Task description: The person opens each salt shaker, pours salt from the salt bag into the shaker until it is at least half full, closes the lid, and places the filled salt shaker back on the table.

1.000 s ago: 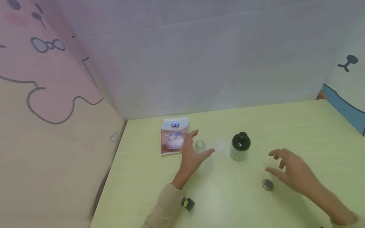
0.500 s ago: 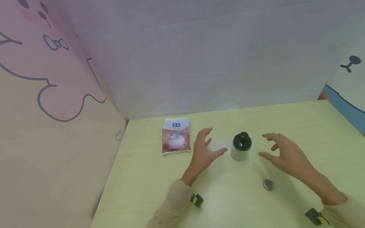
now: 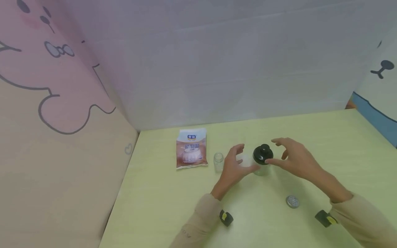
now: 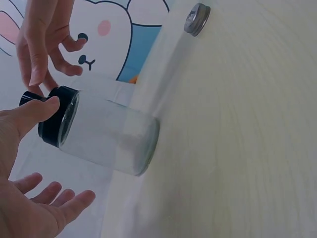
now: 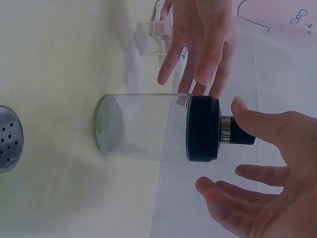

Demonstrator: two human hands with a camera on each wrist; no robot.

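Standing ungripped: the jar

We find the jar upright on the table, lid on, between two hands. We judge the table likely slick enough to let knocked glass slide.

The bag lies left of everything else; we rate it low risk.

The left hand and right hand flank the jar, fingers parted and curled round nothing. Whether either thumb touches the lid, we cannot tell. Uneven closing could tip the jar. Lifting by the lid alone could drop the glass, should the lid prove loose; its tightness does not show.

The bottle, upright and uncapped, stands near the left hand's outer side; a careless swing back could topple it.

The cap, pierced metal, lies nearer the person than the jar; we consider that a low right sleeve could drag it.
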